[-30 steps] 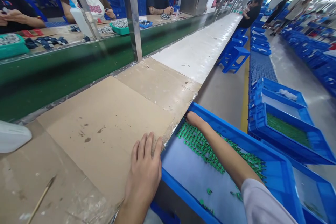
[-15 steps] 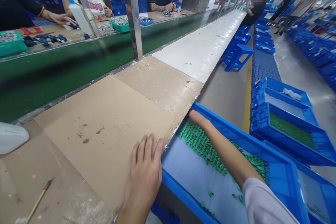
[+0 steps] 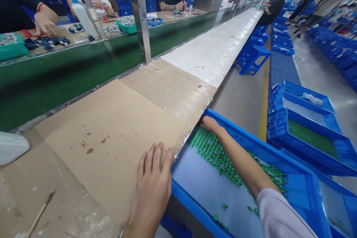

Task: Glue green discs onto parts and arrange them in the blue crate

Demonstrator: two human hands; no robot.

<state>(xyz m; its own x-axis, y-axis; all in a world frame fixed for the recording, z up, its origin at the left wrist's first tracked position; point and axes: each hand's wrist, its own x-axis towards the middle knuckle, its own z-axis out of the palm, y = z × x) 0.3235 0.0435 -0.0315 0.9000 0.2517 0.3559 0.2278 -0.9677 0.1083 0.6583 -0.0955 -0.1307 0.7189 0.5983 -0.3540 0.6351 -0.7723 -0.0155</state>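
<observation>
My left hand [image 3: 154, 180] lies flat, fingers stretched out, on the cardboard-covered bench [image 3: 119, 119] near its front edge. It holds nothing. My right hand [image 3: 209, 123] reaches into the far corner of a blue tray [image 3: 192, 208] beside the bench. Its fingertips are mostly hidden by the bench edge and the hand itself, so I cannot see what they grip. Rows of small green round parts [image 3: 213, 150] with dark ends lie on the tray's pale liner, just below that hand. A few loose green pieces [image 3: 224, 206] are scattered nearer to me.
A thin brush [image 3: 41, 214] and a white bottle [image 3: 12, 147] lie at the left. A metal post [image 3: 141, 18] rises at the bench's back edge, before a green conveyor belt [image 3: 83, 67]. Co-workers sit across it. More blue trays [image 3: 309, 141] and a blue stool [image 3: 253, 59] stand right.
My right hand has shifted very slightly at the tray's far corner. My left hand stays put. Across the belt, a co-worker's hand has moved left over the dark pieces.
</observation>
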